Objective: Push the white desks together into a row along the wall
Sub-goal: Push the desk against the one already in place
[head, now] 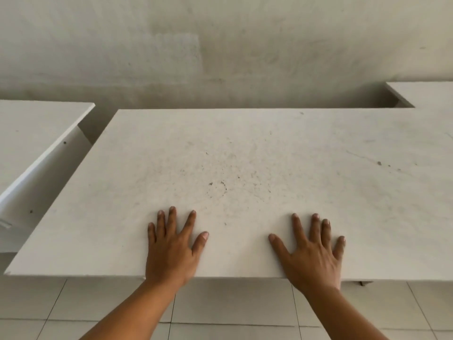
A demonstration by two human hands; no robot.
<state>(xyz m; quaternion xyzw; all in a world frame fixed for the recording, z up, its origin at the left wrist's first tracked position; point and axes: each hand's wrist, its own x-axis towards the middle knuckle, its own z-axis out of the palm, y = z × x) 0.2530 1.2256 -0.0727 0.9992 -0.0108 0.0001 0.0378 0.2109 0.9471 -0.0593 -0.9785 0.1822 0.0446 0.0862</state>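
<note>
A wide white desk [245,155] with a dusty, speckled top fills the middle of the head view. My left hand [172,244] lies flat on its near edge with fingers spread. My right hand [312,251] lies flat the same way, a little to the right. A second white desk [31,133] stands at the left, angled, with a gap between it and the middle desk. A third white desk [426,94] shows at the far right, closer to the wall, its corner meeting the middle desk's far right edge.
A bare grey wall [220,45] runs across the back, with a strip of space between it and the middle desk's far edge. Pale floor tiles [232,307] lie under my forearms.
</note>
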